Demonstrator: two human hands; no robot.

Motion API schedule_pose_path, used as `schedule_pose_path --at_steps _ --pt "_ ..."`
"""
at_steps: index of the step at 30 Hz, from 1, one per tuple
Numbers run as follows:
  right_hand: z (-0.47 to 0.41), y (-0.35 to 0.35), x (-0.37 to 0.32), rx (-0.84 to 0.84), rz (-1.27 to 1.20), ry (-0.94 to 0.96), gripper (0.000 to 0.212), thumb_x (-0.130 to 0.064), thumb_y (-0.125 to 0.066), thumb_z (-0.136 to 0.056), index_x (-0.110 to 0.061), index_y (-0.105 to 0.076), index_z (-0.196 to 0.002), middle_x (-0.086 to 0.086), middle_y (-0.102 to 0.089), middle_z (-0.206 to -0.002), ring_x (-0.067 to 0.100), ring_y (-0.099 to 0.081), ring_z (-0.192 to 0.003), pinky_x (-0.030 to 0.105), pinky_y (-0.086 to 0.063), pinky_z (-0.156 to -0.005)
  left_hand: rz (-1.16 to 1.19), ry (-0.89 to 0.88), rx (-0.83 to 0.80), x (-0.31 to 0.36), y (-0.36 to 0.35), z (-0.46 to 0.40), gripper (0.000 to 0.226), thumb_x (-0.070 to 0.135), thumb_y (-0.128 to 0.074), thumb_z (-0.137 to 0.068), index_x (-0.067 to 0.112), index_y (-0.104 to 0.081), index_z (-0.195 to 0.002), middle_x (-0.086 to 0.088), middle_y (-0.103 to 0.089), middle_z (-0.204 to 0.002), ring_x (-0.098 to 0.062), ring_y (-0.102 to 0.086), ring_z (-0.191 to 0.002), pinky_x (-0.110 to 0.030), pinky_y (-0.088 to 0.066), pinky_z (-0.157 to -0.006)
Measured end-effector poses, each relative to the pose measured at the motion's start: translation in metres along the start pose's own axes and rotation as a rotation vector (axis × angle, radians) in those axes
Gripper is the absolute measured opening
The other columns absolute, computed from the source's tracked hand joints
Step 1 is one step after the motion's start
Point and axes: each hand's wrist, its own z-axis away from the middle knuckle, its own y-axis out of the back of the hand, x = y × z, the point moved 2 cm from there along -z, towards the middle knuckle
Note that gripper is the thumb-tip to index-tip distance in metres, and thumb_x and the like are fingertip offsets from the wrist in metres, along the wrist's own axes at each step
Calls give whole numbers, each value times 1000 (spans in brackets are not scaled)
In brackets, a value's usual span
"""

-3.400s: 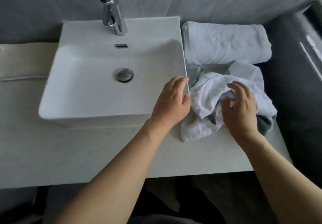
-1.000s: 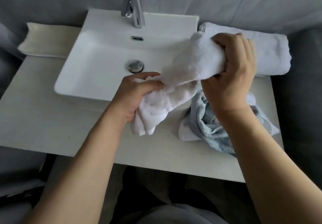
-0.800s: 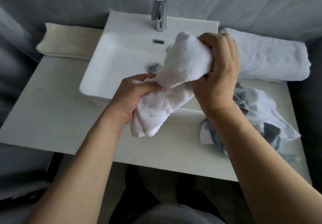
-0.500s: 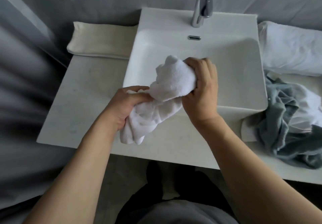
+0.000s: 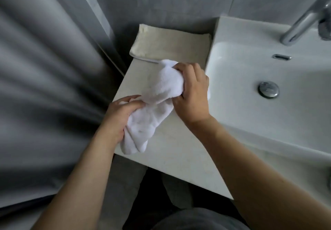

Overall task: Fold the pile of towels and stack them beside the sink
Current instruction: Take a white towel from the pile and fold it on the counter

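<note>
As hands (image 5: 157, 104) carried towel (image 5: 154, 104) leftward, countertop (image 5: 179, 154) below

White towel (image 5: 157, 104) bunched over counter (image 5: 179, 158), gripped by left hand (image 5: 120, 117) and right hand (image 5: 192, 93); beige towel (image 5: 170, 45) folded beside sink (image 5: 250, 86).

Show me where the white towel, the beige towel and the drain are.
white towel (image 5: 157, 104), head view, on the bunched middle between the hands.
beige towel (image 5: 170, 45), head view, on its flat top.
drain (image 5: 268, 89), head view, on the metal plug in the sink.
</note>
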Motion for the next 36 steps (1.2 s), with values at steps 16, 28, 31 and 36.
schedule_pose_path --at_steps 16,28,31,36 --pt "1 -140 104 -133 -182 -1348 43 -28 -54 -90 -9 -51 -129 10 -57 -109 20 -53 -76 25 -42 -60 -661 -53 -197 -3 25 -174 45 44 -55 -90 24 -56 -130 5 -61 -117 -20 -59 -108 -37 -49 -93" --pt "-35 -145 100 178 -400 -1152 16 -21 -63 -61 -18 -51 -70 -3 -47 -63 14 -44 -58 20 -37 -45 52 175 -227 20 20 -216 11 6 -47 -84 12 -49 -75 -5 -49 -72 -21 -50 -70 -31 -40 -62" --pt "-66 -133 93 -63 -208 -851 23 -25 -62 -60 -18 -45 -73 -6 -45 -66 13 -42 -61 26 -35 -55 273 118 -208 31 43 -218 20 -3 -47 -71 17 -46 -72 -5 -54 -81 -21 -57 -77 -32 -46 -64" --pt "-93 -128 94 -199 676 -381 30 -23 -65 -73 -19 -52 -100 3 -61 -90 34 -54 -90 39 -35 -80 -223 23 48 26 66 -234 35 3 -45 -82 24 -59 -105 1 -64 -105 -21 -62 -96 -36 -53 -76"
